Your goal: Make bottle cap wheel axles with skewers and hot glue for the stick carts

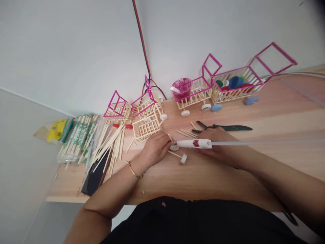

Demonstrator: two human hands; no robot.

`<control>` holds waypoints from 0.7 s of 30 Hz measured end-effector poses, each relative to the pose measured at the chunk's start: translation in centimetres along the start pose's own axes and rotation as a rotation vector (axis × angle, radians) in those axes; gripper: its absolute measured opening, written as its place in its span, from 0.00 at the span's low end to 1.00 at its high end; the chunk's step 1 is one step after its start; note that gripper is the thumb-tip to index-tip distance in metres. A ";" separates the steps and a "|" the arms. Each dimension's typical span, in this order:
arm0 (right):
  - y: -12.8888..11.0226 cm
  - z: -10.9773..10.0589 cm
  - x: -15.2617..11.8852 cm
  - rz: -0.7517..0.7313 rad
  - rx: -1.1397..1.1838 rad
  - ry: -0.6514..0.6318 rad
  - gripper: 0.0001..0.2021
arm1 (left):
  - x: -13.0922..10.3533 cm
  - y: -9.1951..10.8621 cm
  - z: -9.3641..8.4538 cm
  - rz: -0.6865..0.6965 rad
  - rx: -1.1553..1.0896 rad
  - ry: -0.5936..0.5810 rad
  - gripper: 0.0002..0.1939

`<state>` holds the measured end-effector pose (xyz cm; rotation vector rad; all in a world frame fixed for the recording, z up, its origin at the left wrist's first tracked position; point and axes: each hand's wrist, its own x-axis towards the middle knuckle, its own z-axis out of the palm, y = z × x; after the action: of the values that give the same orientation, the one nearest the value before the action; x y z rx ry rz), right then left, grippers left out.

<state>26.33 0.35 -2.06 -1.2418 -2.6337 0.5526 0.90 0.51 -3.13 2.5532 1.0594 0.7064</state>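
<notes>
My right hand (pixel 213 144) is wrapped round a white glue gun (pixel 194 143), with a long clear glue stick trailing out of its back to the right. The gun's nozzle points left at a white bottle cap (pixel 174 147). Beside that cap, the fingers of my left hand (pixel 157 148) pinch a short wooden stick (pixel 170 137). Just below lies another white cap (pixel 183 158) with a thin stick reaching toward my left fingers. Behind my left hand stands a small lattice basket of bare sticks (pixel 147 127).
Stick carts with pink rims (pixel 236 84) line the wall, one holding coloured caps. A pink cup (pixel 182 88) sits among them. Black-handled scissors (pixel 228 128) lie behind my right hand. Loose sticks (pixel 118 145), a dark phone-like slab (pixel 95 176) and bagged sticks (pixel 78 135) are at left.
</notes>
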 end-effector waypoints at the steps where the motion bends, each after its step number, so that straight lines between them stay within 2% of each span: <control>1: 0.1 0.1 0.0 0.001 -0.004 0.001 0.10 | 0.0 0.0 0.0 0.000 0.000 -0.001 0.09; 21: 0.0 0.0 0.1 0.013 0.004 0.010 0.11 | 0.0 0.1 -0.1 -0.003 -0.003 -0.013 0.10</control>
<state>26.28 0.45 -2.03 -1.2578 -2.6173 0.5517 0.92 0.47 -3.04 2.5494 1.0569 0.6899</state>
